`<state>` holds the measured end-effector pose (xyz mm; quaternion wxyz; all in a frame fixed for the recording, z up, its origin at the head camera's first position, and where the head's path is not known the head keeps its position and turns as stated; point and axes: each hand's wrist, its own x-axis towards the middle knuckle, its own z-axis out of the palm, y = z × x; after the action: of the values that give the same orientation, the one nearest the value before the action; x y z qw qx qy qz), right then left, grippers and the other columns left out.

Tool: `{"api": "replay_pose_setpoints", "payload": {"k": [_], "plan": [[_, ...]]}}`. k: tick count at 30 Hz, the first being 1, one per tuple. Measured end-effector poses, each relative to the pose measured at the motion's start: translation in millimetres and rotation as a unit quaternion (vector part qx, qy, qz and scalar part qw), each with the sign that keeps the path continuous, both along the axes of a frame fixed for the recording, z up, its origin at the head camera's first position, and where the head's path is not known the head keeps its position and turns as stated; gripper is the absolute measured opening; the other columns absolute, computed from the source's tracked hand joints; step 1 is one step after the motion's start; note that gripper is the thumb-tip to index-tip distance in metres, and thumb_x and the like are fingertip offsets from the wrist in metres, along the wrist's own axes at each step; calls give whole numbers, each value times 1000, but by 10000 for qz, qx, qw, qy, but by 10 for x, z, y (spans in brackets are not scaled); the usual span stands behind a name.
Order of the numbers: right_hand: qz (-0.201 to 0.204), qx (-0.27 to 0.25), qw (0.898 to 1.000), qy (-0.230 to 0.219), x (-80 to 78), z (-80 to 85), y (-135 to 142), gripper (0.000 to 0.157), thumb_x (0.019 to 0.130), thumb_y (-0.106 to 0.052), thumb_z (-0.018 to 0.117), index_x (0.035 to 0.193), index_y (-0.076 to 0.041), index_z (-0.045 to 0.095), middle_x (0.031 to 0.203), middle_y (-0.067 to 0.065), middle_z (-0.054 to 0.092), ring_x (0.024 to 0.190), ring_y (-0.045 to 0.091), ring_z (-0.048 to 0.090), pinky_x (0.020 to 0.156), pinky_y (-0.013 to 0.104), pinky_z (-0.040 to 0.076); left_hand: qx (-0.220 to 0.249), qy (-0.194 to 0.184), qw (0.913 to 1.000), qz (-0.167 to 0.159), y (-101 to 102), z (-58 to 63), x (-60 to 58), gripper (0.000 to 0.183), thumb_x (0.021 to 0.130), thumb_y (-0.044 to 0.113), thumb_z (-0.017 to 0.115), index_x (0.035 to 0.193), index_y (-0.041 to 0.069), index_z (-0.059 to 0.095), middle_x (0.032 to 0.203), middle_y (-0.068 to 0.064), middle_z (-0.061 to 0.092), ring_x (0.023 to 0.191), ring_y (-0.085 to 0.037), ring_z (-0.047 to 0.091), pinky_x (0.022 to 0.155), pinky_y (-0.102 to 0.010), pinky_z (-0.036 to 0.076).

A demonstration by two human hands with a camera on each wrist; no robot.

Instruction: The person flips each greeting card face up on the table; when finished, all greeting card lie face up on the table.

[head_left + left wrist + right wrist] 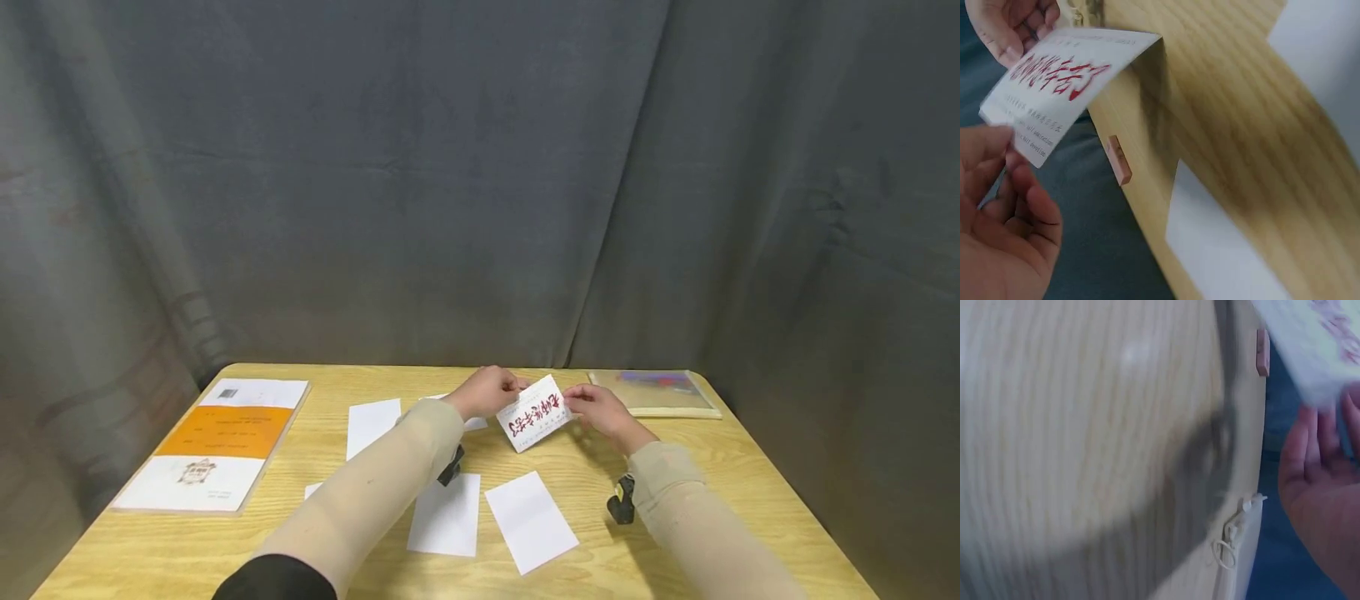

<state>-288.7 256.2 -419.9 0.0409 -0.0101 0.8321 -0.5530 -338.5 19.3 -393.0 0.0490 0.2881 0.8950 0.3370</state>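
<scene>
A white card with large red handwritten-style characters is held up tilted over the far part of the table. My left hand pinches its left edge between thumb and fingers. At the opposite end, my right hand pinches the card's corner. The left wrist view shows the card slightly bowed, with small grey print beside the red characters, and its shadow on the wood. In the right wrist view the card is blurred, with the right hand under its near corner.
White paper cards lie scattered on the table, some partly behind the left sleeve. An orange-and-white book lies left. A clear zip pouch lies back right. A small reddish-brown block sits at the far edge, before a grey curtain.
</scene>
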Motion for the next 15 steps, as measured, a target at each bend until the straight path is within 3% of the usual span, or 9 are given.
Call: {"api": "replay_pose_setpoints", "payload": {"k": [3, 5, 8, 11, 15], "plan": [[-345, -401, 9986, -22, -8, -46, -47, 40, 107, -10, 50, 138, 16, 46, 132, 31, 56, 121, 41, 58, 105, 53, 48, 661, -272, 9969, 330, -57, -31, 2, 15, 103, 6, 59, 90, 3, 66, 75, -2, 55, 62, -11, 44, 58, -24, 38], [-408, -784, 9960, -111, 0, -92, -87, 45, 108, -12, 49, 141, 17, 41, 130, 31, 56, 113, 33, 64, 100, 42, 53, 1187, -541, 9899, 560, -101, -46, 9, 14, 105, 6, 55, 95, 1, 64, 80, -9, 60, 63, -12, 45, 58, -26, 39], [-275, -1450, 9887, -263, 11, -167, -163, 44, 109, -11, 49, 140, 20, 40, 120, 22, 63, 96, 15, 69, 88, 27, 57, 1901, -942, 9739, 803, -135, -77, 2, 13, 106, 6, 53, 97, 0, 60, 93, -22, 65, 71, -24, 56, 57, -26, 39], [-236, -2101, 9767, -374, 0, -189, -275, 38, 109, -8, 49, 134, 20, 44, 107, 10, 68, 87, 6, 69, 81, 19, 57, 2422, -1111, 9587, 994, -108, -123, 3, 12, 104, 4, 54, 95, 0, 60, 100, -29, 67, 81, -35, 62, 60, -28, 46], [-721, -2903, 9527, -531, -33, -144, -449, 22, 108, -5, 51, 123, 11, 54, 93, 4, 71, 81, 6, 69, 81, 19, 57, 2879, -1184, 9440, 1095, -33, -190, 34, 11, 102, 1, 56, 92, -2, 60, 95, -31, 68, 87, -44, 65, 76, -45, 58]]}}
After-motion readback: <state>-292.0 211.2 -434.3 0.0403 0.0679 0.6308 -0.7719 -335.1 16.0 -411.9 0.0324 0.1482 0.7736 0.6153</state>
